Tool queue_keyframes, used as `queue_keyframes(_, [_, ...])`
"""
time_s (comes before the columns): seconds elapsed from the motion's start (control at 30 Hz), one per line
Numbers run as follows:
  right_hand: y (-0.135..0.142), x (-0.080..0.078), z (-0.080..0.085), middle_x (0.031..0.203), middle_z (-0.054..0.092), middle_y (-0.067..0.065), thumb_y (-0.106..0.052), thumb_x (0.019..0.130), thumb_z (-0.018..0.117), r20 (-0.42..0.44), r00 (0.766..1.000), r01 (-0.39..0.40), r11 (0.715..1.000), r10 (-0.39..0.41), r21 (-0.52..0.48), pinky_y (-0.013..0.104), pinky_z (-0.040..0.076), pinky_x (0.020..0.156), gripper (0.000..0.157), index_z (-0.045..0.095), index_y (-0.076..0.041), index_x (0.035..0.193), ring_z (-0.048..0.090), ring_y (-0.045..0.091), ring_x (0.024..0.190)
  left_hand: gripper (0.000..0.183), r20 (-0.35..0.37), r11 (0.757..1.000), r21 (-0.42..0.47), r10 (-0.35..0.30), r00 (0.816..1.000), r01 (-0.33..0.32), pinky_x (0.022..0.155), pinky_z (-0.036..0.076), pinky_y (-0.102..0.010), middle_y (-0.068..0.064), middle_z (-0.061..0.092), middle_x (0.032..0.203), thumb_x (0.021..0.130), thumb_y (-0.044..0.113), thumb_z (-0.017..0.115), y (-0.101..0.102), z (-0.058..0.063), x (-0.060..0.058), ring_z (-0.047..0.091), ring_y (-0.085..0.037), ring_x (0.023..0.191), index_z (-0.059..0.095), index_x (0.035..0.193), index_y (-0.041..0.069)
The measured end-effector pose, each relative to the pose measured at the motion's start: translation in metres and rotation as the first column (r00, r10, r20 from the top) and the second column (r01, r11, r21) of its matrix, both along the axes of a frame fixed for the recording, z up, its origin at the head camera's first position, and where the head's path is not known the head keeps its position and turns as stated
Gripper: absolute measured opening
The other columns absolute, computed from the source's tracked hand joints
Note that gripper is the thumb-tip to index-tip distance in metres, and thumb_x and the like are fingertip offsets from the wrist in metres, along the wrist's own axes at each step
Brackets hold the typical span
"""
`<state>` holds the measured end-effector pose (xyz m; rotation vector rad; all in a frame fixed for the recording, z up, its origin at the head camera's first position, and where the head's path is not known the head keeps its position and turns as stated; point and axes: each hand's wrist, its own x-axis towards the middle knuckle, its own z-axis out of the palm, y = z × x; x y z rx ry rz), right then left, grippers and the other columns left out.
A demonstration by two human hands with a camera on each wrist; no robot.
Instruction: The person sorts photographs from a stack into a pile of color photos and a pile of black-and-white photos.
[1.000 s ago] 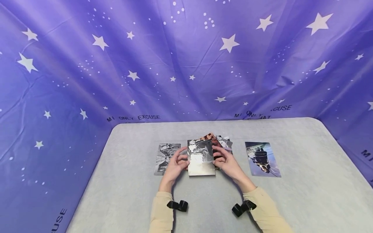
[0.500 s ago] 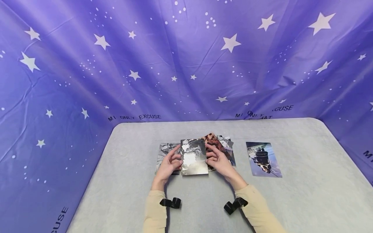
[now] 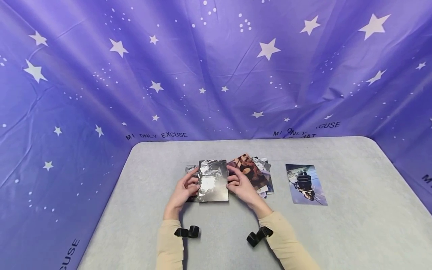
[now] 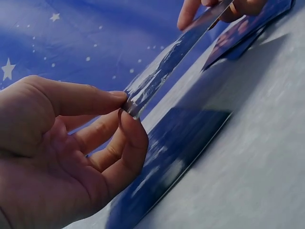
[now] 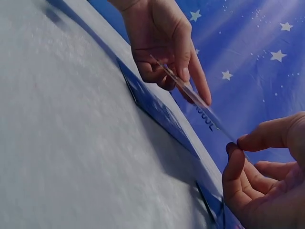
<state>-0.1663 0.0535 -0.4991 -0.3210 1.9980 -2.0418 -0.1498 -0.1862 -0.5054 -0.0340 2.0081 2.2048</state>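
Observation:
Both hands hold a glossy black-and-white photo card [image 3: 213, 182] by its side edges. My left hand [image 3: 182, 191] pinches the left edge between thumb and fingers, as the left wrist view shows closely. On the opposite edge, my right hand [image 3: 243, 187] pinches with thumb and fingertips [image 5: 233, 151]. In both wrist views the card is raised above the table, seen nearly edge-on. Beneath it lies another black-and-white photo [image 4: 190, 138], mostly covered by the held card and left hand in the head view.
Just right of the hands, several overlapping photos [image 3: 249, 168] lie fanned out, a reddish-brown one on top. Farther right is a single bluish photo [image 3: 305, 183]. The grey table [image 3: 354, 232] meets a purple star-printed curtain [image 3: 216, 56] at its back edge.
Both hands have carried the card leftward, away from over the fanned photos and over the left photo. More of the fanned pile shows now; the left photo is more covered.

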Motion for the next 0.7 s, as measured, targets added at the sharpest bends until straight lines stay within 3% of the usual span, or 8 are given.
queue_keyframes(0.37, [-0.031,0.001,-0.003,0.103,0.055,0.020,0.012,0.078,0.060,-0.063,0.997,0.051,0.995,-0.045,0.088,0.021,0.048,0.064,0.064,0.040,0.008,0.139,0.060,0.012,0.074,0.059,0.017,0.986,-0.161,0.035,0.999,-0.032,0.066,0.051,-0.023,-0.018,0.060,0.104,0.084,-0.016,0.054,-0.022,0.003,-0.001,0.058,-0.009,0.074,0.044,0.141,-0.005])
queue_keyframes(0.7, [-0.052,0.000,-0.008,0.102,0.056,0.016,0.006,0.078,0.064,-0.033,0.999,0.022,0.980,-0.016,0.200,0.024,0.051,0.066,0.062,0.043,0.013,0.135,0.065,0.019,0.078,0.046,0.013,0.935,-0.354,0.025,1.000,-0.018,0.067,0.051,-0.025,-0.026,0.059,0.102,0.082,-0.014,0.055,-0.037,0.010,0.001,0.057,-0.018,0.081,0.049,0.128,-0.017])
